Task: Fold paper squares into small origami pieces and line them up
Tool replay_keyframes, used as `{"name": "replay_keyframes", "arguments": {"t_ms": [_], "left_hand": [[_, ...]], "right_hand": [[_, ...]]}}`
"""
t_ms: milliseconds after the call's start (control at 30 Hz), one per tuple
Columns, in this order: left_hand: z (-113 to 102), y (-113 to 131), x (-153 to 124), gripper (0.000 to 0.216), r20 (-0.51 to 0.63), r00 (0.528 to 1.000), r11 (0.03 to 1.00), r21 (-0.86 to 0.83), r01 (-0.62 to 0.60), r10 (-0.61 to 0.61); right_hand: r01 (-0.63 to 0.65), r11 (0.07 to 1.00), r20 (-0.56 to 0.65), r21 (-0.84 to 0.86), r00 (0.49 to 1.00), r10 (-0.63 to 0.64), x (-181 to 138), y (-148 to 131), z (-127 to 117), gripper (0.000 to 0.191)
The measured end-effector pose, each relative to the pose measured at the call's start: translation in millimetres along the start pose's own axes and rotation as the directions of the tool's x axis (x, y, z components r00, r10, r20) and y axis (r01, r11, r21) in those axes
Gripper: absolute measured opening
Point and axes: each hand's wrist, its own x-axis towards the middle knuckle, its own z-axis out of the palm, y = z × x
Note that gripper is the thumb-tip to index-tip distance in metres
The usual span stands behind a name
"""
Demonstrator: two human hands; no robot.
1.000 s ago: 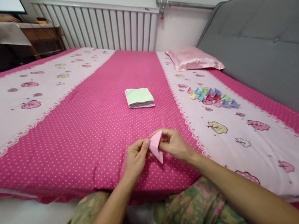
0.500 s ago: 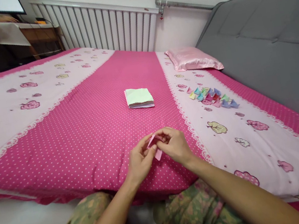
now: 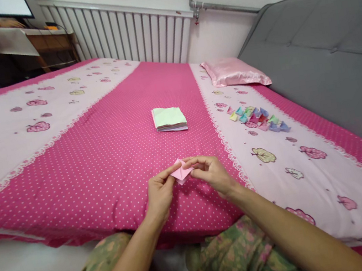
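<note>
A small folded pink paper [image 3: 181, 174] is held just above the dotted bedspread, its creased, diamond-like face turned toward me. My left hand [image 3: 160, 192] pinches its left corner between thumb and fingers. On the other side, my right hand [image 3: 212, 173] grips its right corner, with fingertips over the upper edge. Beyond my hands lies a stack of square paper sheets [image 3: 169, 116] with a pale green one on top. To the right sits a cluster of small folded paper pieces [image 3: 258, 118] in pink, blue, green, yellow and red.
A pink satin pillow [image 3: 236, 73] lies near the grey padded headboard [image 3: 325, 42]. Behind the bed stand a white radiator [image 3: 121, 29] and a pipe. At the far left, another person's hand [image 3: 11, 23] rests on a desk by a monitor [image 3: 7, 7].
The pink paper has been turned and spread flatter, so its diamond face now shows. My left hand has shifted slightly left, and my hands are farther apart.
</note>
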Motion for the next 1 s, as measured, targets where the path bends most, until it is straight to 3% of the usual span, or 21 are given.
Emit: {"name": "replay_keyframes", "arguments": {"t_ms": [133, 333, 467, 633, 800, 1000], "left_hand": [[-0.8, 5.2, -1.8, 0.028, 0.043, 0.999, 0.999, -0.026, 0.025, -0.023], [1.5, 11.6, -5.8, 0.036, 0.115, 0.992, 0.994, -0.088, 0.061, -0.051], [2.6, 10.1, -5.7, 0.037, 0.077, 0.997, 0.999, -0.037, 0.011, -0.008], [-0.7, 8.4, -3.7, 0.058, 0.052, 0.999, 1.000, -0.023, 0.015, -0.014], [-2.2, 10.0, -1.3, 0.025, 0.053, 0.993, 0.995, 0.013, 0.100, -0.101], [-4.1, 8.2, 0.9, 0.014, 0.135, 0.990, 0.996, 0.079, 0.032, -0.042]], "right_hand": [[-0.052, 0.998, -0.012, -0.026, 0.999, 0.052, -0.9, 0.0, -2.2, 0.013], [-0.056, 0.998, -0.044, -0.016, 0.998, 0.055, 0.9, 5.7, -1.7, 0.027], [-0.021, 1.000, -0.008, -0.016, 1.000, 0.021, -0.1, 4.2, 1.1, 0.023], [0.013, 0.994, 0.043, -0.106, 0.999, -0.009, -1.8, 5.0, 1.9, 0.020], [-0.008, 0.987, 0.041, -0.159, 0.999, 0.014, -1.4, 6.8, -1.1, 0.028], [0.085, 0.958, 0.001, -0.275, 0.996, -0.088, 1.3, 5.0, -5.0, 0.027]]}}
